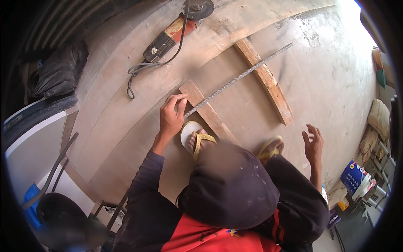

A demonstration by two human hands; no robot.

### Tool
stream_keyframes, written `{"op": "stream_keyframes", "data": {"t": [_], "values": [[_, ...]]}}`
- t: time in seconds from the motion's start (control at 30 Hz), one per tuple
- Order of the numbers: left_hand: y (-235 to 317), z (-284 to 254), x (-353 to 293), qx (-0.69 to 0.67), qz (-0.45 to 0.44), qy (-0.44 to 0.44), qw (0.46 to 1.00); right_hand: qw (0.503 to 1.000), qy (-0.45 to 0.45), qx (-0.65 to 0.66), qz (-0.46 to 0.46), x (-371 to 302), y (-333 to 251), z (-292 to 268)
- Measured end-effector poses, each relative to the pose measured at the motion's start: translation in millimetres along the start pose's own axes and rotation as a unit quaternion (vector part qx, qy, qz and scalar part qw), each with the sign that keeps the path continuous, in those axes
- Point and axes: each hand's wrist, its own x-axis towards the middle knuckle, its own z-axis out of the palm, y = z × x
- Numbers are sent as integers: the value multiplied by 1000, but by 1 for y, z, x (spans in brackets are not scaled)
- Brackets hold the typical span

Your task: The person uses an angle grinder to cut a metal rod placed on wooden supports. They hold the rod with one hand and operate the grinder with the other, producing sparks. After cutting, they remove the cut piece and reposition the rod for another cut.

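A long ribbed steel rebar (239, 77) lies slanted across two wooden planks, a near plank (210, 116) and a far plank (265, 82), on the concrete floor. My left hand (171, 114) is at the rebar's near end, its fingers curled and pinching the tip. Just below that hand, my left foot in a yellow sandal (197, 140) presses on the near plank. My right foot (270, 149) stands to the right of that plank. Off to the right, my right hand (313, 143) hovers with spread fingers and holds nothing.
An angle grinder (170, 37) with a grey cable (138, 69) lies on the floor at the top. A black bag (61, 69) and a white panel (35, 143) stand at the left. A blue box (355, 176) and tools sit at the right.
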Motion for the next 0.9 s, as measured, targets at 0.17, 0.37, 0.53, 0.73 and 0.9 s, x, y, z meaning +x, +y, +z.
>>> {"op": "stream_keyframes", "data": {"t": [0.17,0.37,0.53,0.73,0.9], "values": [[-10,3,-13,51,-1,-9,999,988,-54,-80,-117,38,-20,40],[19,38,-26,224,-60,-39,972,961,-15,-81,-264,97,-47,100],[43,82,-9,302,-217,-10,928,959,47,-109,-257,110,-75,128],[50,84,-4,283,-313,9,906,969,88,-106,-205,109,-71,140],[40,88,-11,280,-259,36,924,970,84,-50,-220,114,-68,135]]}}
